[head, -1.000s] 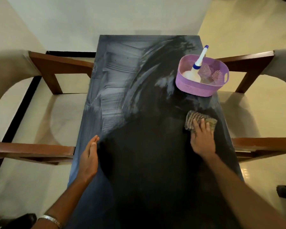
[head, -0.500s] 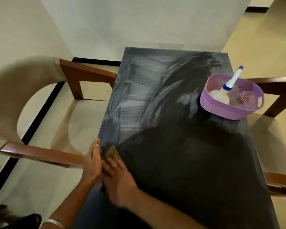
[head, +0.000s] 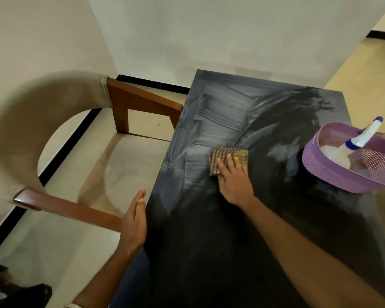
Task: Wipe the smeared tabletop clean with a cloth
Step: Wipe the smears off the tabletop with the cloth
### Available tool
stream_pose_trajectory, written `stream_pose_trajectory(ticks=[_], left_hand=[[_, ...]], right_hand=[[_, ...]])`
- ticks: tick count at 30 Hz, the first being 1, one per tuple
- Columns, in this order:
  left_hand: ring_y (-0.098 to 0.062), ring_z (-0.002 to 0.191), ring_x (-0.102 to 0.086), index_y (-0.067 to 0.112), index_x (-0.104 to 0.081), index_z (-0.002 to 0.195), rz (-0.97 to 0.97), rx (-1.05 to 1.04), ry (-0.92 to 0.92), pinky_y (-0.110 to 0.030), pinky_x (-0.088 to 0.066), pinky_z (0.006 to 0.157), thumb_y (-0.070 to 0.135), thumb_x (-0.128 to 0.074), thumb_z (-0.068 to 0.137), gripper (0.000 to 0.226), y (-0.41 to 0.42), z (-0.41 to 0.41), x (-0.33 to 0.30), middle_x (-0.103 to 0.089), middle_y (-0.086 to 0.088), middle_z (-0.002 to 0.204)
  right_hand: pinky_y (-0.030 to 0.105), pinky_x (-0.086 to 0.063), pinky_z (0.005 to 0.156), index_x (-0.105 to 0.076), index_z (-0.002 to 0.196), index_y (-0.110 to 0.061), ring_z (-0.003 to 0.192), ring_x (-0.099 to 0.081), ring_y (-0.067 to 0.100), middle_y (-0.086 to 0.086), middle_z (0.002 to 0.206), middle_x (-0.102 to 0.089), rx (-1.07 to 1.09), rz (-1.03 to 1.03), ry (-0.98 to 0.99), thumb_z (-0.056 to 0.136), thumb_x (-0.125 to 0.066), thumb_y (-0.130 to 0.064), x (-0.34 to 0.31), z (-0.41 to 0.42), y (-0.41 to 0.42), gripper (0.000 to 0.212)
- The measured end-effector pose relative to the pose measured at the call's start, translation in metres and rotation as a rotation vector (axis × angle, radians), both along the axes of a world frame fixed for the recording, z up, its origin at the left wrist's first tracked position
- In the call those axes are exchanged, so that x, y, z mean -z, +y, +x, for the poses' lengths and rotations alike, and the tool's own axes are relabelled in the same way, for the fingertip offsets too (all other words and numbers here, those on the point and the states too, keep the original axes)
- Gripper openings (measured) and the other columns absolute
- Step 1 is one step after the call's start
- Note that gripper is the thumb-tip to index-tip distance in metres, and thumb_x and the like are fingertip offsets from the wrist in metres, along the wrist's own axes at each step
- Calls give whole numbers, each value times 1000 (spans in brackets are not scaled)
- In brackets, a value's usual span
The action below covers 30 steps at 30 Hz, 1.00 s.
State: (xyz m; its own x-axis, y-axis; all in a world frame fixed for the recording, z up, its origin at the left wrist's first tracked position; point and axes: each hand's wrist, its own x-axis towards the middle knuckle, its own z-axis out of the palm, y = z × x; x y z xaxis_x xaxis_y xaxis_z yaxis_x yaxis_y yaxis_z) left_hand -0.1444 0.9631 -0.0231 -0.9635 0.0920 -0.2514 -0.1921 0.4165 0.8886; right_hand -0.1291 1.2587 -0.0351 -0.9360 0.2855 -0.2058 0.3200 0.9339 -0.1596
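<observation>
The dark tabletop (head: 242, 230) is wiped clean on its near half, while pale smears remain on the far half, left of the purple basket (head: 351, 174). The right hand (head: 233, 178), fingers flat, presses the ribbed cloth (head: 222, 156), which has travelled from the tabletop's left edge up into the smear boundary. The left hand (head: 133, 225) stays open, flat against that edge, so the next strokes must address the far-left streaks.

Premises present as a domestic dining area. A dark rectangular table (head: 276, 218) stands end-on to a plain pale wall (head: 209, 30) with a black skirting strip (head: 151, 84). An upholstered wooden armchair (head: 60, 130) is drawn up at its left side. Flooring is pale glossy tile (head: 365, 70). A purple plastic basket (head: 351, 161) holding a spray bottle (head: 360, 138) sits on the table.
</observation>
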Motion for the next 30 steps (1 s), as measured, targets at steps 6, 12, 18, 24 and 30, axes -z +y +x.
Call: stream_pose_trajectory(ticks=[6, 12, 18, 24, 30], left_hand=[[-7, 136, -38, 16, -45, 144, 49, -9, -7, -24, -23, 114, 24, -30, 106, 42, 7, -17, 7, -46, 2, 148], [-3, 135, -38, 19, -45, 144, 55, -3, 0, -22, -25, 112, 26, -29, 106, 42, 5, -33, 17, -47, 6, 147], [2, 134, -35, 25, -42, 146, 62, 4, -56, -15, -24, 105, 39, -27, 105, 46, -4, -37, 19, -43, 12, 149], [-7, 134, -41, 24, -41, 145, 175, 10, -256, -31, -27, 114, 42, -22, 105, 48, -3, -41, 19, -47, 5, 147], [-12, 130, -47, 16, -41, 145, 293, -30, -339, -28, -31, 110, 35, -17, 105, 50, 5, -62, 16, -50, -3, 145]], right_hand=[[43, -12, 117, -48, 143, -34, 140, -43, 25, 2, 151, -46, -412, -87, -12, 86, -47, -66, 4, 151, -160, 65], [45, -15, 121, -40, 148, -37, 148, -26, 22, -4, 158, -34, -326, -128, -2, 97, -33, -58, 6, 102, -143, 56], [48, 4, 123, -6, 159, -29, 153, 3, 27, 6, 167, 1, 20, -97, -20, 104, -17, -50, 11, -112, -37, 60], [49, 2, 123, -4, 159, -29, 153, 6, 27, 5, 166, 4, -6, -72, -61, 105, -17, -49, 3, -114, -52, 59], [53, -15, 121, -34, 150, -35, 150, -20, 28, -2, 161, -27, -330, -105, -55, 99, -28, -52, 8, 69, -176, 54]])
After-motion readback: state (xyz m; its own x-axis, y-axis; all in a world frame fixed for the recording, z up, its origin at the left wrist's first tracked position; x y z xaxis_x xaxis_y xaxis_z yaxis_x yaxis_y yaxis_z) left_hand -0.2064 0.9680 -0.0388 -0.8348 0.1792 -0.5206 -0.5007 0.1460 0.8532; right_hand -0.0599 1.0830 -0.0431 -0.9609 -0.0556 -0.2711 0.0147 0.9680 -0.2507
